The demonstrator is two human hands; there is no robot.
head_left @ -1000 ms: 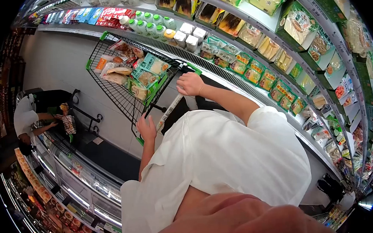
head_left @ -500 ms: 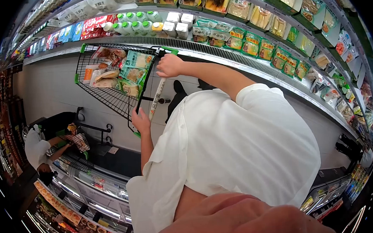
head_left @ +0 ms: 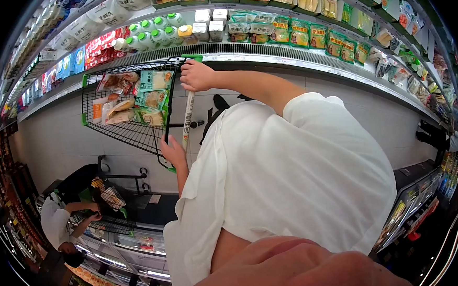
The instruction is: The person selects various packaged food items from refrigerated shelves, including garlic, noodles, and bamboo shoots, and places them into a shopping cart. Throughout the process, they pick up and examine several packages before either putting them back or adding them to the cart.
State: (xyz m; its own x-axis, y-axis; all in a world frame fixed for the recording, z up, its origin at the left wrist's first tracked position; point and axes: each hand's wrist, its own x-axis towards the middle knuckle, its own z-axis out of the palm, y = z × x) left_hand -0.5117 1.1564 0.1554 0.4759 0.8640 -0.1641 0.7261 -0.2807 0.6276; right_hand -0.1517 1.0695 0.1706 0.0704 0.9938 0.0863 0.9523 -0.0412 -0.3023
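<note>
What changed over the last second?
The cart rolled slightly further along the chilled shelf, towards the bottles; the other person slid lower in view. The left hand and right hand kept their grip on the cart handle; the groceries lie as before.

Bright shelf lighting, heavy fisheye warp, black corners.

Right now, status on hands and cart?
Shut on cart handle: left hand, right hand. Cart holds packets, beside chilled shelf. Another person off to the side, apart.
</note>
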